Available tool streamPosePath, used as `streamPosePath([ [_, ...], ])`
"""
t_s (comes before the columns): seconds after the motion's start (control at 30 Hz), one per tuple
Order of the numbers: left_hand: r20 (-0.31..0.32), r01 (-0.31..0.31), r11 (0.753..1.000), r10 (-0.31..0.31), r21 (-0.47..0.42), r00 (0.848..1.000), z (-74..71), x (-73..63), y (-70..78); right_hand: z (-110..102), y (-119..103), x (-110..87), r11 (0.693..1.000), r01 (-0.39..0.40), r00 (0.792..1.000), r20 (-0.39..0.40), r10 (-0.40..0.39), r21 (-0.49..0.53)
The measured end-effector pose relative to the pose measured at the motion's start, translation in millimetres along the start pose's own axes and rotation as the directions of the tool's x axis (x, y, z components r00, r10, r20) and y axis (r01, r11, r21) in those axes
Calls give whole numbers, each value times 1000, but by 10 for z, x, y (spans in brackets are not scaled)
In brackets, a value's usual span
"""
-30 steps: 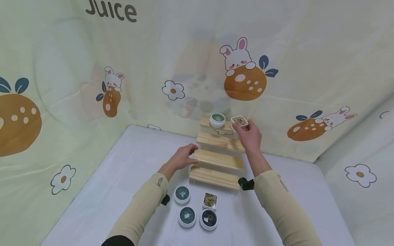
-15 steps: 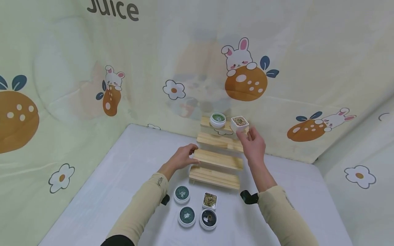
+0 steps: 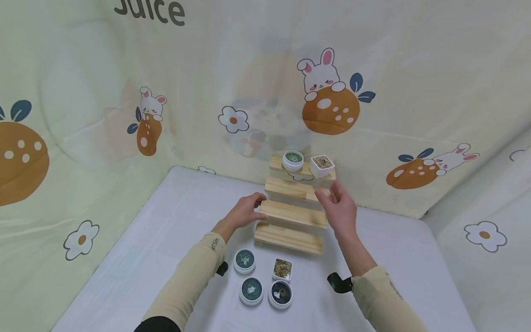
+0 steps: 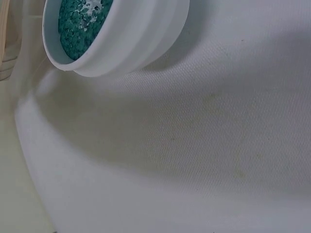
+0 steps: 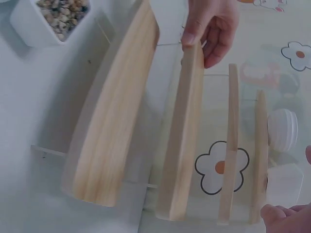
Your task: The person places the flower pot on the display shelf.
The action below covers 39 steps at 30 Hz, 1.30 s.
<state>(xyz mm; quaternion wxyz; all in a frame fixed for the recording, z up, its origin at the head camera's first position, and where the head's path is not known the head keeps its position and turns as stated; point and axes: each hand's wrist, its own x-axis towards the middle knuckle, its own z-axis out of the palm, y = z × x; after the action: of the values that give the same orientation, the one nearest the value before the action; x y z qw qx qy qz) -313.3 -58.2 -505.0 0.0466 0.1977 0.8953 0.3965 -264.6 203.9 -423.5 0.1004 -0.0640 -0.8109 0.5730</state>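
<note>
Head view: right hand [image 3: 342, 212] released, fingers loosely bent; square pot [image 3: 322, 166] just beyond them on top shelf [image 3: 330, 176], round pot [image 3: 293, 161] farther left. Left hand [image 3: 242, 213] pinches wooden rack [image 3: 293, 214]; four more pots [image 3: 251, 289] on tabletop [image 3: 199, 198], nearer person than fingers.

Six white pots [image 3: 250, 291] in all, four round and two square. At six o'clock in the head view stand three round pots and one square pot [image 3: 282, 269]; at three o'clock, near the middle, are one round pot [image 3: 293, 161] and one square pot. One rack [image 3: 288, 238], between four and five o'clock, has four wooden steps [image 3: 292, 213]. Two hands: left hand [image 3: 244, 211] at seven, right hand [image 3: 342, 211] at four. Two sleeves [image 3: 195, 272]. Clearly printed: three rabbits [image 3: 321, 78], four orange fruits [image 3: 332, 111], five flowers [image 3: 233, 120], two only partly visible, and one word [image 3: 151, 11], "Juice", near eleven.
</note>
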Motion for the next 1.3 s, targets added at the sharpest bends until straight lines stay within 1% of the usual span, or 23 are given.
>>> streamPosePath([
  [0.13, 2, -17, 1000, 17, 4, 1000, -18, 12, 5, 3, 47, -75, 1000, 14, 999, 36, -13, -19],
  [0.3, 5, -13, 1000, 13, 8, 1000, -32, 14, 17, 12, 104, -189, 998, 31, 993, 113, -24, -54],
  [0.5, 2, -4, 1000, 4, 15, 1000, -29, 20, 10, 12, 146, -340, 997, 50, 982, 183, -40, -51],
  [0.77, 7, 4, 1000, -4, 4, 1000, -12, 6, 5, 75, 274, -486, 996, 66, 980, 193, -53, -58],
  [1.03, 14, 2, 1000, -2, -7, 1000, -2, -11, 6, 162, 455, -653, 994, 109, 963, 250, -98, -31],
  [1.13, 10, 0, 1000, 0, -12, 1000, -5, -15, 8, 204, 516, -711, 990, 133, 957, 265, -116, -45],
  [1.3, 9, 0, 1000, 0, -28, 1000, -13, -14, 12, 273, 599, -790, 990, 129, 957, 270, -107, -63],
])
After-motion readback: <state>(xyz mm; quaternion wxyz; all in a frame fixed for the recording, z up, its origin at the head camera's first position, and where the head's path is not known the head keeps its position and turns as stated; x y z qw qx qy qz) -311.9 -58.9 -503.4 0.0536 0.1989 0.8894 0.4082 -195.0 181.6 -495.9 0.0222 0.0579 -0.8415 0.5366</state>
